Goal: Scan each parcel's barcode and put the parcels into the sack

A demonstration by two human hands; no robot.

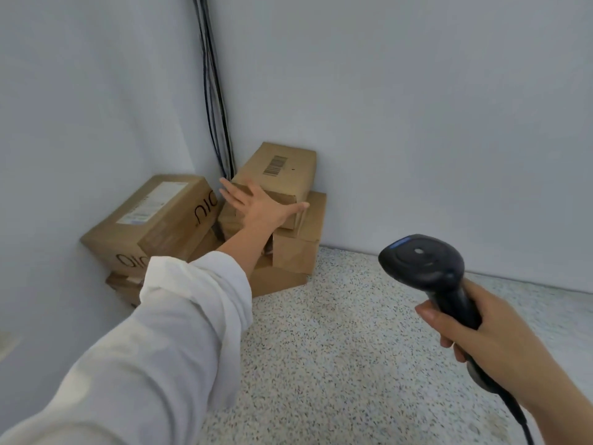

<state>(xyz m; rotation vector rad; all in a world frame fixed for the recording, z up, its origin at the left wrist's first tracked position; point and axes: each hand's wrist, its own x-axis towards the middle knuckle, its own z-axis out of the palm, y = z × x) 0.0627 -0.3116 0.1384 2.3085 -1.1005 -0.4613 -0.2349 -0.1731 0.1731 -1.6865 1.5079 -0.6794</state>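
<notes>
Where the view is nearest, a rolled white sleeve point(179, 316) fills the lower left, and the right hand point(481, 335) curls its fingers around the handle of a black barcode scanner point(423, 261). Its cord point(519, 415) runs down behind the wrist and is cut off by the bottom edge. Beneath both arms lies a pale speckled floor point(337, 348), running back to a corner where two plain grey-white walls point(417, 123) meet. The parcels are stacked on the floor in that corner. A large brown box point(154, 216) with a white label on top sits against the left wall, and a smaller top parcel point(282, 168) with a printed barcode point(275, 165) crowns a pile to its right. The left hand point(260, 207) reaches to that top parcel with fingers straight and fanned apart, thumb stretched along its near face; whether the palm touches the cardboard cannot be told. Dark cables point(215, 91) drop down the corner behind the boxes. The forearm hides part of the lower boxes, so their number is unclear, and the label text is too blurred to read.
</notes>
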